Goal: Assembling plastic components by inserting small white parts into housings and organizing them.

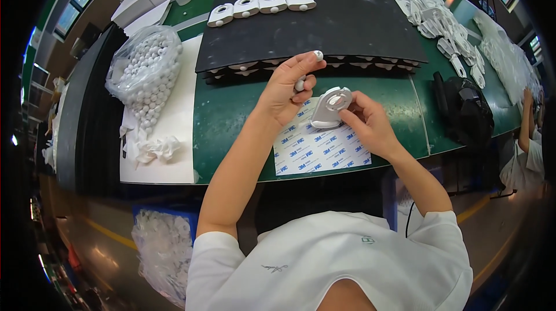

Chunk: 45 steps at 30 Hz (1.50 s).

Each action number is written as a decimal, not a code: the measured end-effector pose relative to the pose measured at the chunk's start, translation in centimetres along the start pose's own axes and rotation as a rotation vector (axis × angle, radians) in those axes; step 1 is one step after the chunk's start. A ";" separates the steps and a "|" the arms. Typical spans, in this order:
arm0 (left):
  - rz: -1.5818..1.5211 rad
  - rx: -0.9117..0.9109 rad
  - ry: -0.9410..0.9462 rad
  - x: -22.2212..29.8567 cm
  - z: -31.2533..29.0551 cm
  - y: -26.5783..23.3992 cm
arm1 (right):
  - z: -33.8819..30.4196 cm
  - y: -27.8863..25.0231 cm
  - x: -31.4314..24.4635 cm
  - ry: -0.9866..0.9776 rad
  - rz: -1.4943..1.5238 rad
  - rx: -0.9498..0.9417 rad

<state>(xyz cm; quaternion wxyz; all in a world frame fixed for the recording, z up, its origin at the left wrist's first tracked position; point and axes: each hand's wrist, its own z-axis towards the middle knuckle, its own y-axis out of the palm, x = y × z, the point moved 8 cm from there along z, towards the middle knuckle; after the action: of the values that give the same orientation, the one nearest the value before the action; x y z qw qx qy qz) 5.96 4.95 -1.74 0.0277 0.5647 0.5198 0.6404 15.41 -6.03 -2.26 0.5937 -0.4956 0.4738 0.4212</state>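
Note:
My left hand (pixel 288 89) is closed in front of the black board. Its fingertips pinch a small white ball (pixel 318 55), and another white ball (pixel 300 84) shows among the curled fingers. To its right, my right hand (pixel 370 124) grips a flat white plastic part (pixel 331 108) with a round ring opening, tilted above a sheet with blue printing (pixel 315 154). The ball and the plastic part are apart. Four similar white parts, each with a ball at its front, stand in a row on the black board (pixel 324 30); one is the white part at the right end (pixel 300 1).
At left, a clear bag of white balls (pixel 147 59) lies on a white board (pixel 174 163) beside crumpled tissue (pixel 156 150). White plastic pieces (pixel 434 18) pile up at right, near a black bag (pixel 466 108). Another person's arm (pixel 526 117) shows at far right.

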 end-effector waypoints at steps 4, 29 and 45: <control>0.023 -0.007 0.005 -0.1 0.0 0.1 | -0.2 0.4 -0.4 -0.033 -0.112 -0.007; 0.109 -0.020 0.008 -0.3 0.0 0.4 | -0.3 -1.0 0.7 0.127 0.648 -0.017; 0.204 -0.088 -0.009 -0.7 -0.3 1.4 | -0.8 -4.9 -7.6 -0.825 -0.520 0.071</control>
<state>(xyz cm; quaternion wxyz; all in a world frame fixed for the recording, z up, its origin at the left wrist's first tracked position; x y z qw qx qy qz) 6.74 3.66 -1.20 -0.0107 0.6160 0.4310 0.6594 18.53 -7.85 6.03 0.8341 -0.3686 0.0735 0.4038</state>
